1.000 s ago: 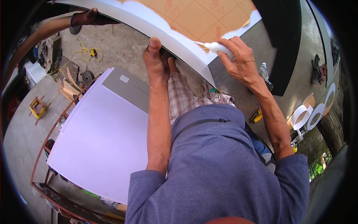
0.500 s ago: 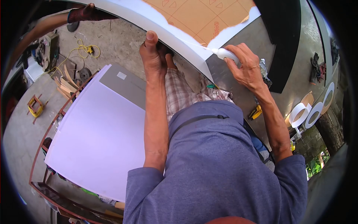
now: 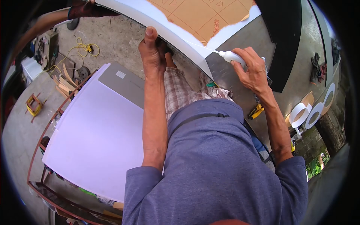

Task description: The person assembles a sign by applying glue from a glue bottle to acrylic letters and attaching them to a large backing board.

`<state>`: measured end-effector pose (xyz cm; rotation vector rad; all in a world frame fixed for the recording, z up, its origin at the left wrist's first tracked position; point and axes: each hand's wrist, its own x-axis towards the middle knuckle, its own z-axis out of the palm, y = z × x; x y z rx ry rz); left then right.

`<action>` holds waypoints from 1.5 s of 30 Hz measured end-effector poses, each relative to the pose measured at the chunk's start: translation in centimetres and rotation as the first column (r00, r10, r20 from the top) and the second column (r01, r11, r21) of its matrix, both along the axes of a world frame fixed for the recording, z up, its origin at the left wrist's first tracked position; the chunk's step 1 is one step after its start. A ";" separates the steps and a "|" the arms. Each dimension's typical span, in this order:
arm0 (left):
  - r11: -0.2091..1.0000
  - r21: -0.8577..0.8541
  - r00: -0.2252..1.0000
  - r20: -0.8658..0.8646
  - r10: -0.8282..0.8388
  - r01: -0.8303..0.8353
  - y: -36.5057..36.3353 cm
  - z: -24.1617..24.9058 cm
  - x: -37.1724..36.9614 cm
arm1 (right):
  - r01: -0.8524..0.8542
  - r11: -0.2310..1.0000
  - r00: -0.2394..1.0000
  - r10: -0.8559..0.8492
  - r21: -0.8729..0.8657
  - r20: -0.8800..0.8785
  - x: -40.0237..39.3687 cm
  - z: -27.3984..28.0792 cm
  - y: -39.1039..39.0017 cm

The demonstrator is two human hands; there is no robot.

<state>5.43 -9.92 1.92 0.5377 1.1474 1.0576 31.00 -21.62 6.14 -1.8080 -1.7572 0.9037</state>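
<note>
My right hand (image 3: 252, 71) is closed around a small white squeeze bottle (image 3: 228, 56), its thin nozzle pointing left over the white panel (image 3: 157, 28). A fine pale strand seems to run from the tip along the panel's near edge. Torn brown protective paper (image 3: 206, 22) covers the middle of that panel. My left hand (image 3: 152, 50) grips the panel's near edge, thumb on top and the other fingers mostly hidden beneath. At the upper left, another person's gloved hand (image 3: 80, 10) is at the far left end of the panel edge.
White sheets (image 3: 90, 131) with a grey piece (image 3: 123, 82) lie on a metal frame at left. Yellow-handled pliers (image 3: 256, 111), a black strip (image 3: 288, 45) and rolls of white edging tape (image 3: 300, 114) are at right. A yellow cord (image 3: 80, 48) crosses the floor.
My right hand has moved slightly right and down with the squeeze bottle, its nozzle drawing away from the panel edge. My left hand keeps its grip, and the view has shifted a little.
</note>
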 end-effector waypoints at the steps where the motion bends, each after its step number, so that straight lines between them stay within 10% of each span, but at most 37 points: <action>1: 1.000 -0.005 1.000 -0.004 0.003 -0.003 0.0 0.0 0.0 | 0.004 1.000 1.000 -0.004 -0.005 0.005 0.1 0.2 -0.1; 9: 0.999 -0.043 1.000 -0.031 0.008 -0.009 0.0 -1.2 -0.6 | 0.302 0.951 0.937 -0.310 -0.073 -0.163 1.5 1.1 -0.2; 18: 0.998 -0.062 0.999 -0.048 -0.002 -0.001 0.1 -1.8 -0.9 | 0.441 0.863 0.415 -0.440 -0.247 -0.797 1.4 -5.1 7.1; 35: 0.999 -0.051 0.987 -0.163 0.004 -0.013 0.1 -1.4 -0.7 | 0.477 0.876 0.706 -0.332 0.074 -0.625 0.3 -12.4 10.9; 38: 1.000 0.012 0.990 -0.139 0.028 -0.026 0.2 -1.9 -0.5 | 0.613 0.788 0.701 -0.571 -0.046 -0.427 -0.4 -9.5 8.4; 45: 0.999 0.028 0.995 -0.095 0.030 -0.028 0.2 -1.2 -0.4 | 0.074 0.946 0.720 -0.269 -0.314 -0.640 -7.4 1.6 5.8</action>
